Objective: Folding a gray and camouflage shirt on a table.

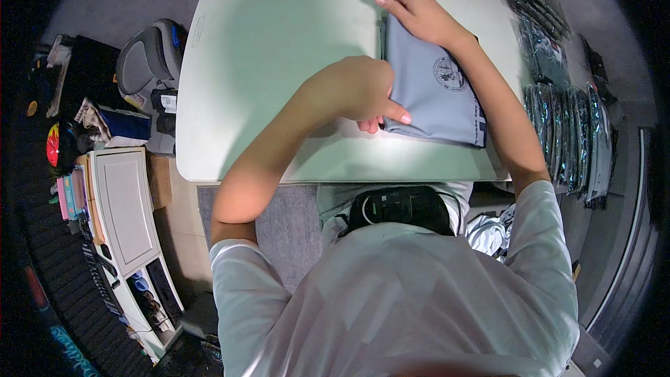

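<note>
A folded grey-blue garment (426,108), which looks like a T-shirt, lies on the white table (244,98) with a round dark print and dark lettering facing up. My left hand (363,91) is closed on its left edge near the near corner, thumb on top and fingertips tucked underneath. At the far end of the fabric, my right hand (422,17) is closed over the edge, its thumb toward the left; some of its fingers are hidden. My right forearm crosses the garment's right side.
Stacks of plastic-wrapped garments (569,132) line the table's right side. Left of the table stand a grey chair (143,63) and a white cabinet (125,202) with things piled around it. A crumpled silvery-white bundle (488,234) lies below the table's near edge.
</note>
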Motion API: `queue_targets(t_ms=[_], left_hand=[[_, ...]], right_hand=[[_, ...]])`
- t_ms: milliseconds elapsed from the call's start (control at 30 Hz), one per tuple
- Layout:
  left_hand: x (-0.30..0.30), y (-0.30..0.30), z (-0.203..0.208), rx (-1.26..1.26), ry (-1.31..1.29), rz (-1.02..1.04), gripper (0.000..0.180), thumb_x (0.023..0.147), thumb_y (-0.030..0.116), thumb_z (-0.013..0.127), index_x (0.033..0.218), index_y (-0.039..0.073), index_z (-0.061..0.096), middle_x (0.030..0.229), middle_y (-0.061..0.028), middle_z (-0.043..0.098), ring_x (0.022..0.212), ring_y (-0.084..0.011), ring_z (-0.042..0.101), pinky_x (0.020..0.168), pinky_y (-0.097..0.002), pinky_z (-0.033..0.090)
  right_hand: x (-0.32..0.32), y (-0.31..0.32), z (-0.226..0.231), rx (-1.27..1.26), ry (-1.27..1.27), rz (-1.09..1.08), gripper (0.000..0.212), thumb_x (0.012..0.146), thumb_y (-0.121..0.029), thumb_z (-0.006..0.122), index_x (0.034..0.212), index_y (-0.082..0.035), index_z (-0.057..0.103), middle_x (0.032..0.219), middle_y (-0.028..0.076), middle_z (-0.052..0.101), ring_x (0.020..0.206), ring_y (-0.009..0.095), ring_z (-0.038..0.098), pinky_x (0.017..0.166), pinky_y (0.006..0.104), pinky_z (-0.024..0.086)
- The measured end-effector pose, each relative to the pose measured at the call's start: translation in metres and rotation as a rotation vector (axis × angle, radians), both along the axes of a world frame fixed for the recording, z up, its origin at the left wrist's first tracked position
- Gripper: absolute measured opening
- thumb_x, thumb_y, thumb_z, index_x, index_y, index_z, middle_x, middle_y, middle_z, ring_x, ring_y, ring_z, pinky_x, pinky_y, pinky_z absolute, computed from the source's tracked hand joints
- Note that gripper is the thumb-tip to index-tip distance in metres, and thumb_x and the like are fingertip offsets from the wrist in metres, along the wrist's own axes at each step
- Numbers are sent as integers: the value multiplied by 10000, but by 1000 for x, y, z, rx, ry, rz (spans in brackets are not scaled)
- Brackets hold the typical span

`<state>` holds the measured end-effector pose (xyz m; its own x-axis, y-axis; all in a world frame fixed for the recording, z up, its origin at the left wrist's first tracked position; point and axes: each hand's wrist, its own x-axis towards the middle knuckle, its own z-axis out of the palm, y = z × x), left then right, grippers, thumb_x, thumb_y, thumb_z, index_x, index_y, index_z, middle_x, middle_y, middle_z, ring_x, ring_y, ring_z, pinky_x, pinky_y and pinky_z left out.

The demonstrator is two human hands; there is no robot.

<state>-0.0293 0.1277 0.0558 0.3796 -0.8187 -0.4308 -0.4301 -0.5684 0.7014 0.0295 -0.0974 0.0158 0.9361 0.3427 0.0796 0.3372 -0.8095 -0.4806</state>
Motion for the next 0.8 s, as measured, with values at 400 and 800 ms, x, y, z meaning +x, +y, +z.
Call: queue_targets(t_ms=[400,800], left_hand=[[-52,8,-24,-138,-556,393,668,757,614,737,816,-50,692,784,-231,675,758,-400,679,696,-473,526],[-82,-7,-38,-476,-265,842,430,821,309,797,1049,-13,624,812,-174,693,683,-277,658,680,-369,525]], right_hand=[[-1,-6,15,-18,1,355,330,893,-289,697,1115,-44,717,1057,148,669,1021,323,607,932,407,474],[24,-4,66,-358,437,260,446,705,-185,822,1095,-6,699,918,127,720,868,275,671,815,350,521]])
